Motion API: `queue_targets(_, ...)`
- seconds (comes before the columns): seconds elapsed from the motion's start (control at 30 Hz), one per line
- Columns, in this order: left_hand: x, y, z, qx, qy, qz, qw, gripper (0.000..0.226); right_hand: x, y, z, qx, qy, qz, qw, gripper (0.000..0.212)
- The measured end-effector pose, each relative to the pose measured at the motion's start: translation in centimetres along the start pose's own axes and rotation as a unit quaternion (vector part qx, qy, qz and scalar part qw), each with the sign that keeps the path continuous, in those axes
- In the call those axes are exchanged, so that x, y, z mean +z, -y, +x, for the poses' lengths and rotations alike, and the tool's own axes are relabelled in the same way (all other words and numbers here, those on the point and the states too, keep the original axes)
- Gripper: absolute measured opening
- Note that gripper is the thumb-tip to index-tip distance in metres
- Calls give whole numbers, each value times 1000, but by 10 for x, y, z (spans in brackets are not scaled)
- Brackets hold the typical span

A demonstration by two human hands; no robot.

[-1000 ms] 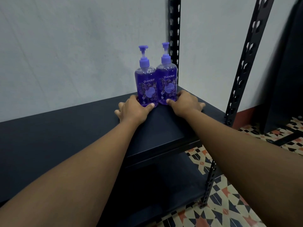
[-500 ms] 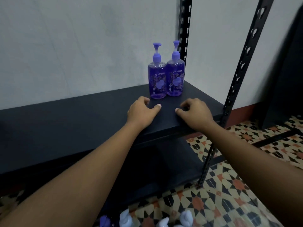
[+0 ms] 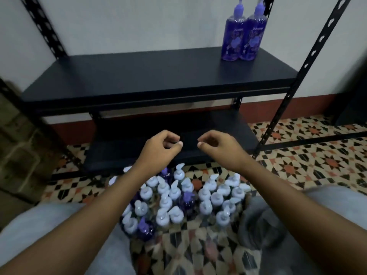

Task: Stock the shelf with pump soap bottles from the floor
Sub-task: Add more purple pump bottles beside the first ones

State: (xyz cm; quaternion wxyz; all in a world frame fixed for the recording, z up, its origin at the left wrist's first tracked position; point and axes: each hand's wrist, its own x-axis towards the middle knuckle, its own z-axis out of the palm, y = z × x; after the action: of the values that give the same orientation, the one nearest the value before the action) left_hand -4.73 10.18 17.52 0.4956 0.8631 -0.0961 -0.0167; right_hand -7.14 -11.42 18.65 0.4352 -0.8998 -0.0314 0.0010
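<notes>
Left hand (image 3: pixel 160 149) and right hand (image 3: pixel 220 148) empty, drawn back off the shelf (image 3: pixel 139 76).
Fingers of both are loosely curled, nothing grasped, above a cluster of pump soap bottles (image 3: pixel 178 199) on the floor (image 3: pixel 297 165), too blurred to be counted. Two purple bottles (image 3: pixel 233 36) are stood touching at the shelf's right rear corner, near which both hands were rested earlier.

Both bare forearms are stretching forward side by side. The left grip (image 3: pixel 159 148) and the right grip (image 3: pixel 217 147) are hovering level and near each other, fingers loosely curled, thumbs pointing inward, holding nothing.
</notes>
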Motion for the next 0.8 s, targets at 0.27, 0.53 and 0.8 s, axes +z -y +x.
queue_targets(0.27,-5,46,-70,-99,-1,-5,995,18,70,-18,-50,46,70,29,996,13)
queue_targets(0.53,-3,85,-104,-146,30,-8,989,15,89,-40,-37,104,117,-28,987,16)
queue_targets(0.8,-5,116,-97,-171,15,-2,985,24,111,-51,-35,135,134,-49,980,7)
